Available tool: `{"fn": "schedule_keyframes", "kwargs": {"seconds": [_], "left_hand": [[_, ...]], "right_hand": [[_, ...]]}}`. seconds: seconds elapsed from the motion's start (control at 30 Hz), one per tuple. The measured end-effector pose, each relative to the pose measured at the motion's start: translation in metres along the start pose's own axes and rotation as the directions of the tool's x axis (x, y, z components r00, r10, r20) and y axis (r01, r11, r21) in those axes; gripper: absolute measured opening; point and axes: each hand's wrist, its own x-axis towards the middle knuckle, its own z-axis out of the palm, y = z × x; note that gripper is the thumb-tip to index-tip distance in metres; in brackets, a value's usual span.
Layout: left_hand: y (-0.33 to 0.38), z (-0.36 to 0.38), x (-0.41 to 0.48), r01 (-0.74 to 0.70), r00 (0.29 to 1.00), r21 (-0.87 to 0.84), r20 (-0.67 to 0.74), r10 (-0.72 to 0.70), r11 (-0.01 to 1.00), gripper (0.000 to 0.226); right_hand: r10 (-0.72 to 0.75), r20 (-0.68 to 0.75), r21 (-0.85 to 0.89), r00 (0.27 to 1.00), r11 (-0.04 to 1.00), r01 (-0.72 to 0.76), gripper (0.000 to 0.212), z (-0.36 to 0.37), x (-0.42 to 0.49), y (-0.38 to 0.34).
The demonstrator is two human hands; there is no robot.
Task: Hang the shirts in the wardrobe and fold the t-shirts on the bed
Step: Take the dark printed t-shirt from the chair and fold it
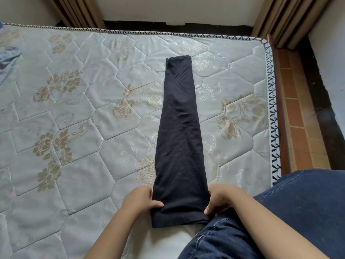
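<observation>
A black t-shirt (179, 139) lies on the mattress (78, 113), folded lengthwise into a long narrow strip that runs from near me to the far side. My left hand (141, 200) pinches the strip's near left corner, thumb on top of the cloth. My right hand (219, 199) pinches the near right corner in the same way. The near hem lies flat just in front of my knee.
A light blue garment (8, 58) lies crumpled at the mattress's far left edge. My leg in dark jeans (280, 221) rests on the bed's near right corner. Brown curtains (283, 17) hang behind the bed, and a tiled floor strip (296, 113) runs along the right side.
</observation>
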Motion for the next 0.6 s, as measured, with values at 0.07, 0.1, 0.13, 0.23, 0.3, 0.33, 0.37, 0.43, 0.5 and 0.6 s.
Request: {"fn": "schedule_keyframes", "kwargs": {"seconds": [0.07, 0.1, 0.13, 0.23, 0.3, 0.33, 0.37, 0.43, 0.5, 0.6], "left_hand": [[0.004, -0.001, 0.0, 0.09, 0.976, 0.107, -0.209, -0.066, 0.99, 0.047], [0.005, 0.0, 0.002, 0.09, 0.927, 0.093, -0.371, -0.05, 0.992, 0.045], [0.007, 0.001, 0.005, 0.023, 0.834, 0.082, -0.551, 0.026, 0.996, 0.038], [0.026, 0.012, 0.019, -0.279, 0.495, 0.203, -0.807, 0.322, 0.939, 0.014], [0.047, 0.023, 0.026, -0.448, 0.516, 0.166, -0.755, 0.406, 0.879, 0.029], [0.054, 0.03, 0.029, -0.465, 0.571, 0.152, -0.701, 0.427, 0.872, 0.038], [0.055, 0.04, 0.033, -0.436, 0.623, 0.169, -0.651, 0.433, 0.884, 0.048], [0.049, 0.057, 0.04, -0.344, 0.712, 0.24, -0.563, 0.419, 0.908, 0.064], [0.039, 0.062, 0.044, -0.267, 0.734, 0.258, -0.57, 0.369, 0.929, 0.061], [0.029, 0.049, 0.042, -0.156, 0.769, 0.188, -0.593, 0.239, 0.97, 0.056]], "right_hand": [[0.022, 0.017, -0.134, 1.0, 0.991, -0.02, 0.027, -0.005, -0.007, 0.0], [0.03, 0.005, -0.165, 1.0, 0.986, -0.029, 0.03, -0.009, -0.011, -0.002], [0.016, -0.057, -0.179, 0.998, 0.983, -0.026, 0.034, -0.013, -0.017, -0.005], [-0.153, -0.6, -0.275, 0.785, 0.961, -0.023, 0.033, -0.018, -0.022, -0.024], [-0.461, -0.824, -0.465, 0.328, 0.882, 0.074, 0.013, -0.004, -0.012, -0.047], [-0.573, -0.786, -0.566, 0.231, 0.818, 0.103, 0.006, 0.007, -0.005, -0.055], [-0.635, -0.722, -0.624, 0.273, 0.769, 0.137, 0.02, 0.018, 0.005, -0.059], [-0.659, -0.614, -0.671, 0.435, 0.725, 0.152, 0.05, 0.033, 0.03, -0.048], [-0.654, -0.591, -0.668, 0.473, 0.725, 0.168, 0.063, 0.028, 0.043, -0.026], [-0.502, -0.638, -0.59, 0.584, 0.806, 0.049, 0.088, 0.0, 0.039, 0.0]]}}
